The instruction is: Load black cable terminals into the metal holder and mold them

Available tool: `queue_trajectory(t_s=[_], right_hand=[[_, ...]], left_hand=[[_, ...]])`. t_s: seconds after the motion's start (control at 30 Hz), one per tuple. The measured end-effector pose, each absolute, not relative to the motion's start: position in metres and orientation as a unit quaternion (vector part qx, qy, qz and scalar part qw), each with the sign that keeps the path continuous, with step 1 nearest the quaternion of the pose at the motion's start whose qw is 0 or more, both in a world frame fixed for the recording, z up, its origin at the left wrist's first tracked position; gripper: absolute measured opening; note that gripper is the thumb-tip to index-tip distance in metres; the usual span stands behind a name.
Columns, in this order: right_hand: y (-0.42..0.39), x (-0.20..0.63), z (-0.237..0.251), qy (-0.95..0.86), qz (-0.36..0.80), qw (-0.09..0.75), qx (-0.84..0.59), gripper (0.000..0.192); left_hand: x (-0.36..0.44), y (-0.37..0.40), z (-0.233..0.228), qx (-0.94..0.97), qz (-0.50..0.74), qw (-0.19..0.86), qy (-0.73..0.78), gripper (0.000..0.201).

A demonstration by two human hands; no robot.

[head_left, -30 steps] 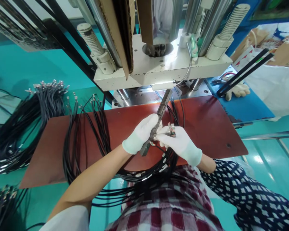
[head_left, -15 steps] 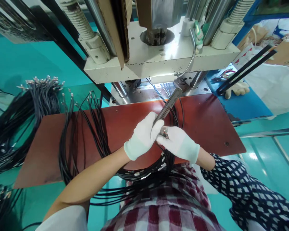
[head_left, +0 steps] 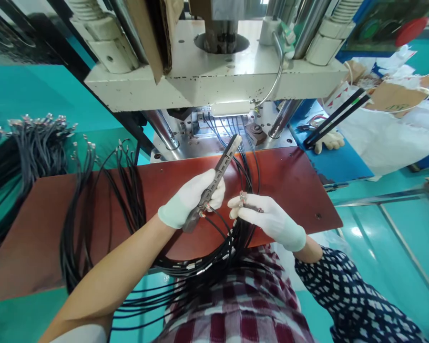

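Note:
My white-gloved left hand (head_left: 191,197) is closed around a long dark metal bar (head_left: 222,166) with slots along its face, tilted up and away to the right. Near the bar's lower end, cable ends with small coppery tips sit against it. To its right, my gloved right hand (head_left: 277,220) pinches a small metal connector (head_left: 242,197) on a cable end between thumb and fingers. Beneath both hands a bundle of black cables (head_left: 241,231) curves across the red-brown board (head_left: 289,176) and my lap. Several of the cables lead into the press.
Ahead stands a press with a white plate (head_left: 214,88), steel guide posts (head_left: 160,128) and a lower die (head_left: 200,127). More cable bundles (head_left: 125,186) lie at the left. On the right are two black bars (head_left: 338,119), a glove (head_left: 329,141) and a blue surface (head_left: 346,159).
My hands have moved apart, the right one with the connector. The bar has turned, and its slotted face now shows. The view has shifted slightly, revealing more of the press's lower die.

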State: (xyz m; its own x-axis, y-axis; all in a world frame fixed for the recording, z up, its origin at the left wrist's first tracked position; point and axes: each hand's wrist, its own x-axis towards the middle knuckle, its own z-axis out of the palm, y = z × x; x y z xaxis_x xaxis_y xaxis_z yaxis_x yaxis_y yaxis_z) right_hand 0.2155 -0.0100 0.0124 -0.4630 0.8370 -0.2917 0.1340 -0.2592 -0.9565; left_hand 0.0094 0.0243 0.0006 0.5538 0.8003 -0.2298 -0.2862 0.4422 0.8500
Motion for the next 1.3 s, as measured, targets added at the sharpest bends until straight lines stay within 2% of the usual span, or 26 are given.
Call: queue_trajectory(t_s=[0.13, 0.23, 0.37, 0.5, 0.6, 0.77, 0.9, 0.97, 1.1, 1.2, 1.3], right_hand=[[-0.011, 0.212, 0.008, -0.510, 0.669, 0.279, -0.462, 0.016], [-0.010, 0.211, -0.001, -0.456, 0.715, 0.282, -0.449, 0.021], [-0.011, 0.215, -0.018, -0.320, 0.845, 0.284, -0.321, 0.035], [-0.012, 0.220, -0.027, -0.258, 0.902, 0.275, -0.210, 0.031], [-0.011, 0.224, -0.028, -0.291, 0.898, 0.270, -0.188, 0.027], [-0.009, 0.226, -0.021, -0.375, 0.870, 0.262, -0.183, 0.032], [-0.003, 0.224, -0.013, -0.495, 0.814, 0.169, -0.251, 0.026], [0.000, 0.222, -0.011, -0.486, 0.825, 0.147, -0.248, 0.030], [0.004, 0.207, -0.011, -0.358, 0.857, 0.271, -0.254, 0.037], [0.003, 0.191, -0.007, -0.437, 0.749, 0.325, -0.377, 0.022], [0.001, 0.179, 0.001, -0.545, 0.639, 0.356, -0.409, 0.012]], left_hand=[[0.010, 0.025, -0.002, 0.386, 0.348, 0.794, 0.316, 0.045], [0.011, 0.025, -0.002, 0.391, 0.342, 0.794, 0.315, 0.045], [0.012, 0.023, 0.002, 0.415, 0.332, 0.782, 0.326, 0.045], [0.013, 0.022, 0.003, 0.431, 0.324, 0.777, 0.325, 0.042], [0.012, 0.022, 0.003, 0.423, 0.322, 0.787, 0.313, 0.044], [0.011, 0.022, 0.002, 0.401, 0.329, 0.801, 0.299, 0.042], [0.010, 0.024, -0.001, 0.377, 0.331, 0.818, 0.282, 0.043], [0.010, 0.025, -0.002, 0.369, 0.328, 0.827, 0.270, 0.044], [0.011, 0.023, -0.002, 0.398, 0.336, 0.805, 0.283, 0.044], [0.012, 0.017, -0.002, 0.450, 0.346, 0.754, 0.330, 0.044], [0.012, 0.013, -0.002, 0.495, 0.363, 0.691, 0.382, 0.043]])
